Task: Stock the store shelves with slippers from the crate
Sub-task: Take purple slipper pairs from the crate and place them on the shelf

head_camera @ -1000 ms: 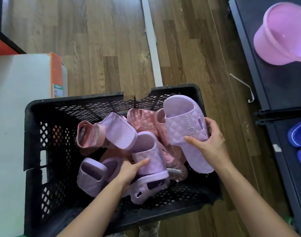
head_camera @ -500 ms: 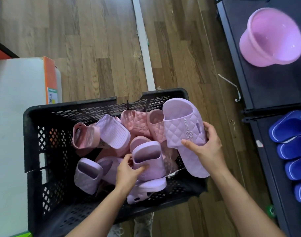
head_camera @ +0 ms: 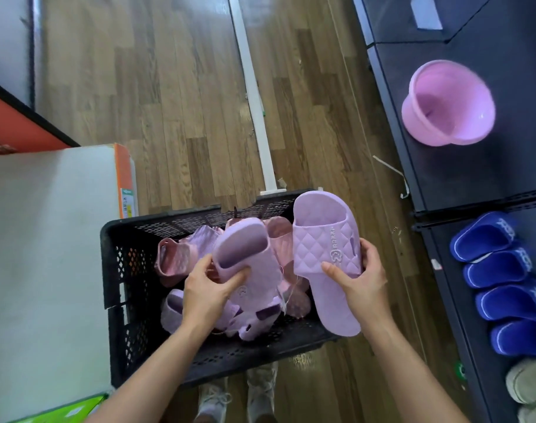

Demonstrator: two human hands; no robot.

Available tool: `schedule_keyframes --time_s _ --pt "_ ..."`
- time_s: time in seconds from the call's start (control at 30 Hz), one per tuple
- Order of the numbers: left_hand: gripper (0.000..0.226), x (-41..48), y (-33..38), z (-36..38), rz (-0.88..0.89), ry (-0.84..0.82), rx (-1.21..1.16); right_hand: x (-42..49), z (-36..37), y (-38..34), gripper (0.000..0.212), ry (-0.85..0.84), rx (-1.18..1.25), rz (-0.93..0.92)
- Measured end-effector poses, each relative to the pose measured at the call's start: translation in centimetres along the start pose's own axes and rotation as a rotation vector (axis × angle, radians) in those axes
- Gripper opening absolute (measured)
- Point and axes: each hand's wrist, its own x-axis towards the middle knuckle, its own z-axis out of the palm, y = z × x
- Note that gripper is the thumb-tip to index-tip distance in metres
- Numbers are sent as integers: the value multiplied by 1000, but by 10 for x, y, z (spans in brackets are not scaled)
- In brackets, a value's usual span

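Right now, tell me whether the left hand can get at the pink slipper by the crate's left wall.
Probably not yet: the left hand grips a lilac slipper, so it is full. The pink slipper itself lies uncovered, close beside that hand, nothing over it.

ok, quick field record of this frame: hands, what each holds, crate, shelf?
left hand: grips a lilac slipper, lifted above the crate
right hand: grips a quilted lilac slipper over the crate's right side
crate: black mesh, on the wood floor; more pink slippers and lilac ones inside
shelf: dark, to the right; row of blue slippers, pink tub
held pair: not yet on the shelf
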Motion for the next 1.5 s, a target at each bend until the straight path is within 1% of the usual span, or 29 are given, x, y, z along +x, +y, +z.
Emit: schedule_keyframes --time_s 0.1,0.23,0.37,0.4,0.5,0.57,0.77,0.93,1.0,1.17,1.3,1.5 --pt "32 -13 35 -36 32 17 -11 -20 -2 -29 69 -35 70 12" --pt "48 -35 84 -85 53 -2 -8 -51 -8 -83 69 -101 127 -15" --pt "36 -57 141 -122 54 15 -44 -84 -24 -135 80 -217 85 -85" --pt "39 -63 157 -131 66 12 -60 -92 -30 -150 80 -235 64 -107" --pt "60 -80 203 -156 120 -15 -68 -115 -50 -191 75 -266 58 -173" --pt "63 -94 234 -170 161 -43 -95 -131 -67 -215 69 -260 80 -214" --pt "59 -139 327 -198 350 -102 -115 -169 -115 -276 62 -175 179 -349" --pt "58 -181 381 -210 479 -156 -111 -210 -157 -315 67 -116 260 -440" --pt "55 -199 396 -209 518 -173 -125 -229 -171 -320 65 -65 295 -458" --pt "57 -237 426 -194 646 -280 -95 -266 -209 -311 49 112 335 -451" --pt "58 -267 446 -169 751 -365 -45 -293 -244 -293 47 214 395 -438" --pt "49 -318 474 -110 884 -472 39 -333 -310 -258 49 373 475 -442"
